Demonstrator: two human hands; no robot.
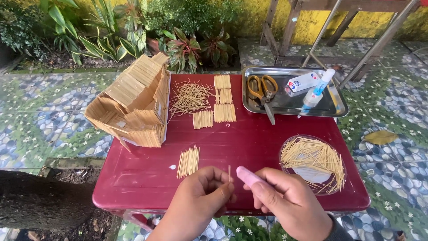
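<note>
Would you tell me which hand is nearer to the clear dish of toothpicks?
Right. The right hand is just left of the clear dish; the left hand lies farther left, beyond it.

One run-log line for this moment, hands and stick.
left hand: pinches toothpick upright | right hand: holds pink tube beside it | table: red

Pebble-patterned floor [392, 116] — yellow wall [312, 22]
</note>
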